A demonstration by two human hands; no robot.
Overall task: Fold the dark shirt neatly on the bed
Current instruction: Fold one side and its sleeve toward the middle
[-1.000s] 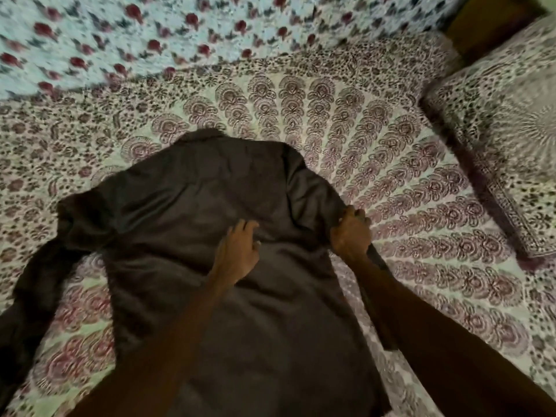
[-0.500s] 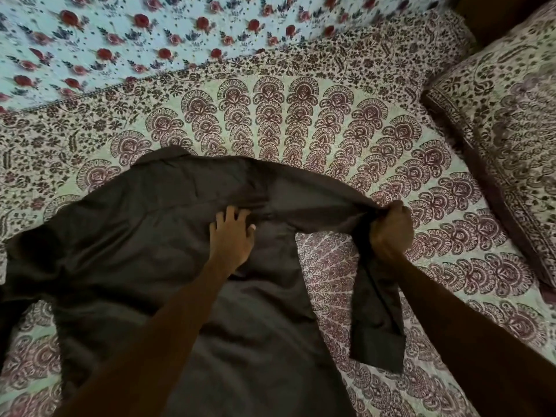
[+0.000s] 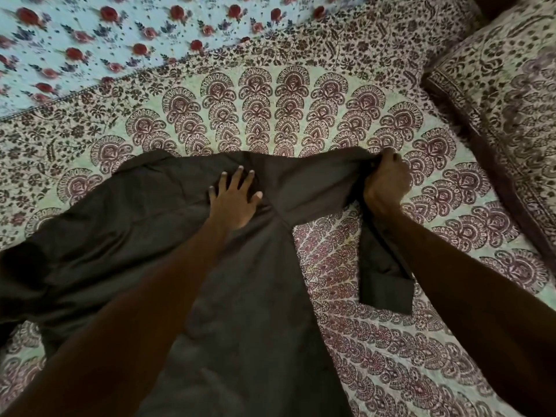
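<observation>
Lying on the patterned bedsheet [image 3: 391, 341], the dark shirt [image 3: 246, 326] is spread from the near edge outward. It is pressed down near the shoulder by the left hand [image 3: 234, 200], fingers straight and splayed. Its sleeve [image 3: 382, 281] is gripped in the curled fingers of the right hand [image 3: 386, 182]. Farther off, a pillow [image 3: 505, 100] and a floral cloth [image 3: 90, 40] are seen.

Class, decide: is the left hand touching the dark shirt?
Touching. The head view shows the left hand pressed flat, fingers spread, on the dark shirt.
</observation>
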